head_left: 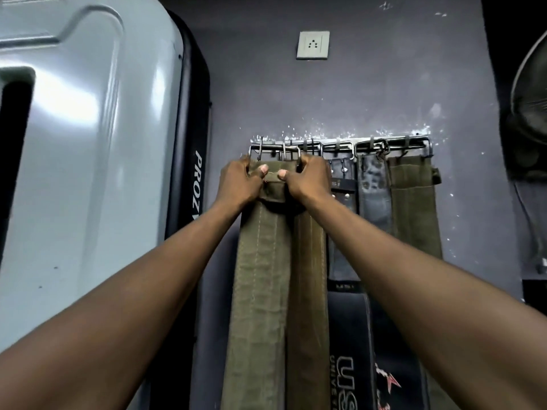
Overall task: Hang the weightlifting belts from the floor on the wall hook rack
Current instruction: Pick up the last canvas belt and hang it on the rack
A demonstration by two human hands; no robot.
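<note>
A metal wall hook rack (393,142) runs across the grey wall at chest height. An olive green belt (260,276) hangs down from its left end, its buckle end held up at the hooks. My left hand (239,182) grips the belt's top left corner. My right hand (307,179) grips the top right corner by the buckle. A brown-olive belt (309,291) hangs just behind it. Further right hang a black studded belt (343,232), a worn grey belt (374,196) and another olive belt (414,202).
A large pale grey machine casing (88,143) with black trim stands close on the left. A white wall socket (313,45) sits above the rack. A fan (529,113) is at the right edge. Dark printed belts (349,365) hang lower down.
</note>
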